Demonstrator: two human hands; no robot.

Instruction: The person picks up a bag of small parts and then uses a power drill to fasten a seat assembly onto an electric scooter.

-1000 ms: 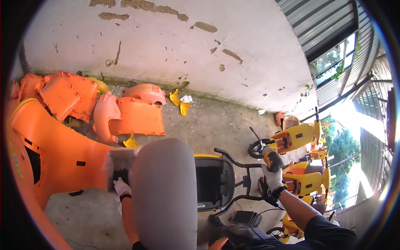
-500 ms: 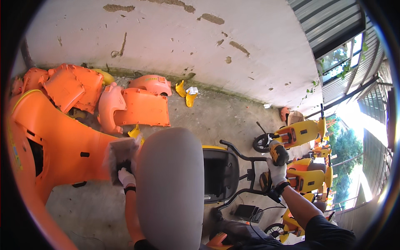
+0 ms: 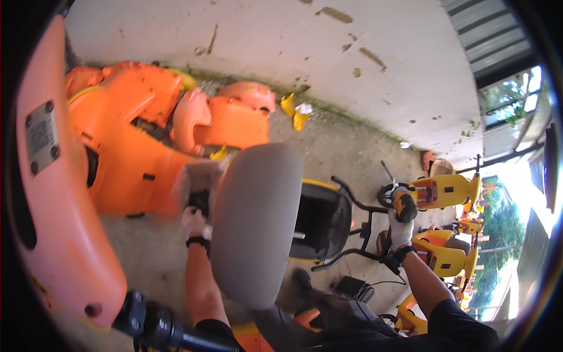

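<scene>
Grey seat (image 3: 258,223), left hand (image 3: 194,223) beside, contact unclear

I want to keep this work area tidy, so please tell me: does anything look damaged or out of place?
Yes. The pale wall has brown patches where its surface looks broken away. Beside it, loose orange panels lie heaped on the floor, and small yellow pieces lie scattered near a white scrap, which looks untidy.
</scene>
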